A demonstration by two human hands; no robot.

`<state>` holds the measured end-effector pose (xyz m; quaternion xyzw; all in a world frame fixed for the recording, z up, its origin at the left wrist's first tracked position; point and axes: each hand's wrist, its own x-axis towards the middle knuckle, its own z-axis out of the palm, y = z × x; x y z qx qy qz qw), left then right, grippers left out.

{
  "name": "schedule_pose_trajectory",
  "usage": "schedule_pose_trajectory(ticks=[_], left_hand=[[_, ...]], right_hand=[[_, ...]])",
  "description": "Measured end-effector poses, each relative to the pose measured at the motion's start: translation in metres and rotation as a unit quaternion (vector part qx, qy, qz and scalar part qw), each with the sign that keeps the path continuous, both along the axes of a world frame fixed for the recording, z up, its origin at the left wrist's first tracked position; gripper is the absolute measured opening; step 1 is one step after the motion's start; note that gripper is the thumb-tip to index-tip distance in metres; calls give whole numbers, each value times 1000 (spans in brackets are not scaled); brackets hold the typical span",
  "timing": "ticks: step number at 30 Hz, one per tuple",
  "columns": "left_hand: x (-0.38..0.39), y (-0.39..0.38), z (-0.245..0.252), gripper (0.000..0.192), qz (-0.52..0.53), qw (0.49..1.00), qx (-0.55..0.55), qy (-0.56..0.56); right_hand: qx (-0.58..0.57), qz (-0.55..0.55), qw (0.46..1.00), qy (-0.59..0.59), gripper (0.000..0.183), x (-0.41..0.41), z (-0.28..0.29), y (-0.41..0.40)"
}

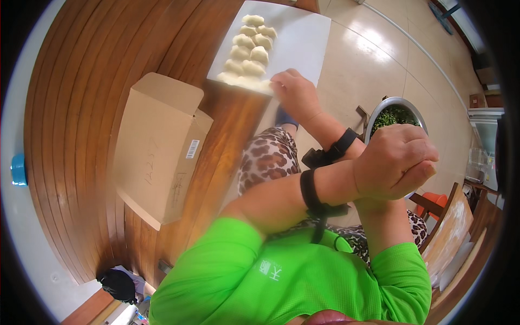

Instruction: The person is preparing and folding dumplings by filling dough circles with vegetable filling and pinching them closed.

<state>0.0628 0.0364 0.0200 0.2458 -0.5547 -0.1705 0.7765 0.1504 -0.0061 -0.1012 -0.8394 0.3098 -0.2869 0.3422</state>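
My arms cross in front of my chest. My right hand (295,91) reaches forward, its fingertips pinched at the right end of the nearest row of pale dumplings (252,67). These dumplings lie close together in rows on a white board (298,44). The dumpling at my right fingertips is partly covered by them. My left hand (398,160) is closed into a fist with the thumb against the fingers. It hangs over my right forearm, near a metal basin (422,115) of chopped greens (394,116). Nothing shows in the left fist; its inner side is hidden.
An open cardboard box (152,150) stands on the slatted wooden bench (77,134) to my left. At the right, a flour-dusted wooden board (447,231) is near an orange container (434,203). A black item (118,286) sits lower left. Tiled floor (365,73) extends ahead.
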Motion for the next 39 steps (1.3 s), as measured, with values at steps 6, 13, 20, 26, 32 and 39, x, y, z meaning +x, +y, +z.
schedule_pose_trajectory(ticks=[6,13,20,26,32,39], left_hand=[[-2,1,-2,14,-2,1000,-3,5],[-13,-3,-6,15,-19,1000,-6,-13],[-14,8,-8,17,-39,993,46,-100],[-50,4,-20,16,-90,970,85,-211],[-64,1,-32,6,-84,952,85,-282],[-66,2,-47,17,-166,938,217,-212]], right_hand=[[15,-11,996,85,14,-3,5,2],[174,-59,980,-80,19,-110,27,-34],[130,-398,891,-175,29,-364,123,-13],[28,-672,730,-123,30,-617,122,105],[-166,-776,600,102,40,-775,69,232],[7,-862,496,101,55,-733,31,276]])
